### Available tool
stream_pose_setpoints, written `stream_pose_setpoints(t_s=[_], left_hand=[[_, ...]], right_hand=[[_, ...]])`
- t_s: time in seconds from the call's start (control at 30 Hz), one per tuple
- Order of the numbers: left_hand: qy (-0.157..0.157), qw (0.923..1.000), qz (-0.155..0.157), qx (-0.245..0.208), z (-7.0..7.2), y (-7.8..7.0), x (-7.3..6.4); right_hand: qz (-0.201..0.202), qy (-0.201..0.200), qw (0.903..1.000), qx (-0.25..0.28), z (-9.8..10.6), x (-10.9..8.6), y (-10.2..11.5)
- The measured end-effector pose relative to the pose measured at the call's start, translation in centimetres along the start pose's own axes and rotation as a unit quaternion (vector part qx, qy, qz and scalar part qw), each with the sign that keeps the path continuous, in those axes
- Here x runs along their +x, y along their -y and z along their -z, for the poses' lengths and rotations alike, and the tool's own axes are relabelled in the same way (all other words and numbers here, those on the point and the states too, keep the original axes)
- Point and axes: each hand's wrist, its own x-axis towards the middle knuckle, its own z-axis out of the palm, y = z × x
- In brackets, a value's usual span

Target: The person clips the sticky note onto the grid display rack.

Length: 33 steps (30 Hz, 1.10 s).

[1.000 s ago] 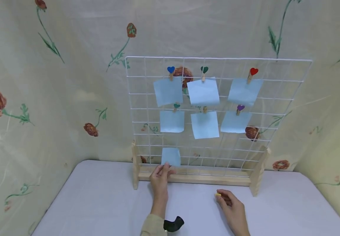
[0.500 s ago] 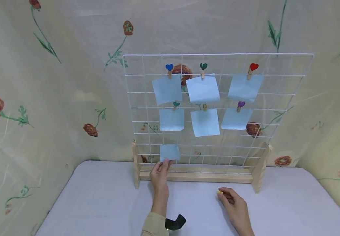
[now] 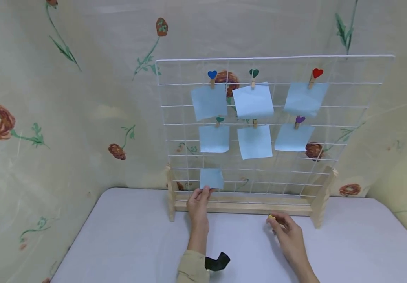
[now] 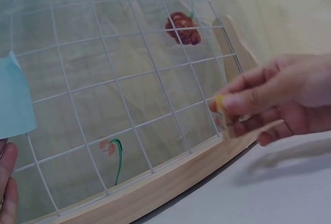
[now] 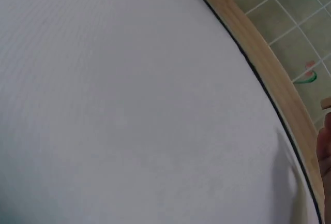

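Note:
Low on the left side of the white wire grid (image 3: 288, 177), a light blue paper note (image 3: 211, 177) lies up against the wires. My left hand (image 3: 198, 208) pinches its lower edge between thumb and fingers. To the right, my right hand (image 3: 290, 234) pinches a small wooden clothespin (image 4: 220, 102) with a yellow top, just in front of the stand's wooden base bar (image 3: 246, 207). The peg's wooden end shows at the edge of the right wrist view. Only the fingertips of the left hand appear in the left wrist view.
Higher on the grid, several blue notes (image 3: 255, 142) hang in two rows from heart-topped clothespins, such as a red one (image 3: 317, 73). Wooden side feet (image 3: 323, 198) hold the grid upright on a white table (image 3: 136, 236). A flowered cloth (image 3: 94, 98) hangs behind.
My right hand has risen with the clothespin and come closer to the base bar. My left hand keeps the note at nearly the same place on the grid. The head view has shifted slightly.

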Motion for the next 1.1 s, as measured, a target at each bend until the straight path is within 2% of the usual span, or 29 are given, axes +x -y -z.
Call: stream_pose_setpoints(t_s=[0.13, 0.3, 0.5, 0.7, 0.87, 1.1], left_hand=[[0.000, 1.0000, 0.000, 0.000, 0.1, -0.1, 0.1], [0.000, 1.0000, 0.006, -0.004, 0.1, -0.2, 0.0], [-0.003, 0.9999, 0.016, 0.004, 0.1, -0.3, -0.1], [-0.001, 0.9999, 0.006, -0.009, -0.1, -0.3, 0.0], [-0.002, 0.9999, 0.001, -0.014, -0.2, -0.3, 0.0], [-0.004, 0.9999, 0.004, -0.015, -0.2, -0.3, 0.0]], right_hand=[[0.033, 0.017, 0.9985, 0.041, -0.7, 1.2, 1.9], [0.046, 0.051, 0.9937, 0.088, -1.6, 2.6, 4.8], [0.050, 0.094, 0.9930, 0.050, -2.4, 3.5, 7.4], [0.065, 0.122, 0.9897, 0.039, -3.7, 4.7, 9.1], [0.085, 0.121, 0.9886, 0.029, -5.0, 5.5, 10.2], [0.100, 0.100, 0.9892, 0.040, -6.4, 6.2, 11.4]])
